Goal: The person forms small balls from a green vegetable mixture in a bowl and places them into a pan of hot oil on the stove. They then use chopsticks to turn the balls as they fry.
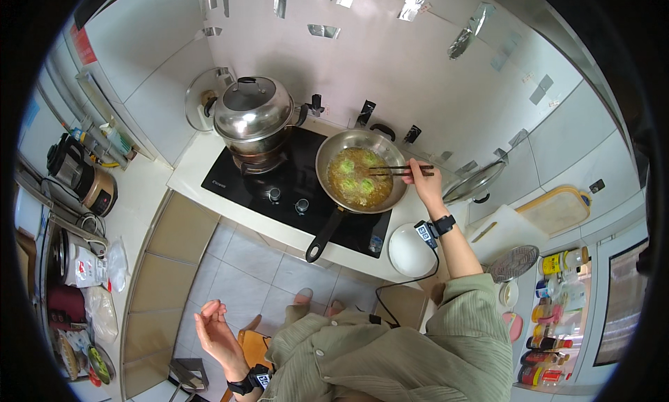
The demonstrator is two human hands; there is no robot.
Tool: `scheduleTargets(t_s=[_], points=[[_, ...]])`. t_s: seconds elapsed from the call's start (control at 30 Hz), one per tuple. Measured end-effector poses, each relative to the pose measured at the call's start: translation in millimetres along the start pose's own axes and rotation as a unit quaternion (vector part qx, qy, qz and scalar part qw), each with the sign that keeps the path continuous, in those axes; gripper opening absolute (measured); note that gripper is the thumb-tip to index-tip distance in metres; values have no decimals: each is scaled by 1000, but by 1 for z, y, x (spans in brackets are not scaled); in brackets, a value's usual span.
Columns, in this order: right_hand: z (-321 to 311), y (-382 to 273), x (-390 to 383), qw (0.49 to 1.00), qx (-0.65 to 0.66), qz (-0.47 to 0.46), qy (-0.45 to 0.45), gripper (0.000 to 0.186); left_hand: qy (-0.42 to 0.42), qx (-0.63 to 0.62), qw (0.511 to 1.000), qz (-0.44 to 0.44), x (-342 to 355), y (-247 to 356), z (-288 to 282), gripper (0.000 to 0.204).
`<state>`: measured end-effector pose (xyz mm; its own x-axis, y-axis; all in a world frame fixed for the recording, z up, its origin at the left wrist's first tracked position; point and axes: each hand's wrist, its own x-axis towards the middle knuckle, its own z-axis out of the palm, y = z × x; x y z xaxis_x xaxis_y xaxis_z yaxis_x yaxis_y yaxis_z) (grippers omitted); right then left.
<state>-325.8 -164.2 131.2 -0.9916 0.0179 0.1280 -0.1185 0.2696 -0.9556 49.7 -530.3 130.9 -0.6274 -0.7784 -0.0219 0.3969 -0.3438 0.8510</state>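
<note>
My right hand (pixel 426 184) is closed round a pair of dark chopsticks (pixel 401 170), whose tips reach into a steel frying pan (pixel 323 154). Bubbling yellowish oil (pixel 361 166) covers the pan's bottom, and several small green pieces of food (pixel 357 186) lie in it. The pan sits on the right side of a black gas stove (pixel 247 196), its black handle (pixel 324 236) pointing toward me. Held low at the left, away from the stove, my left hand (pixel 219 336) has nothing in it; its fingers are slightly bent, apart from the thumb.
A lidded steel steamer pot (pixel 254 112) occupies the left burner. Beside the stove's right edge is a white plate (pixel 411 251); beyond it a knife (pixel 484 232) lies on a white board (pixel 509 228). Several bottles (pixel 550 343) stand at the right. A black cable (pixel 380 297) hangs from my right wrist.
</note>
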Motion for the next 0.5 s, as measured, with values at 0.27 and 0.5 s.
scheduleTargets(t_s=[0.27,0.5], points=[[-8,3,-44,988,-113,-110,-12,22,-27,-2,999,-22,5,-7,16,41],[5,16,-68,981,-115,-144,-59,16,-41,3,999,-23,2,-8,28,41]])
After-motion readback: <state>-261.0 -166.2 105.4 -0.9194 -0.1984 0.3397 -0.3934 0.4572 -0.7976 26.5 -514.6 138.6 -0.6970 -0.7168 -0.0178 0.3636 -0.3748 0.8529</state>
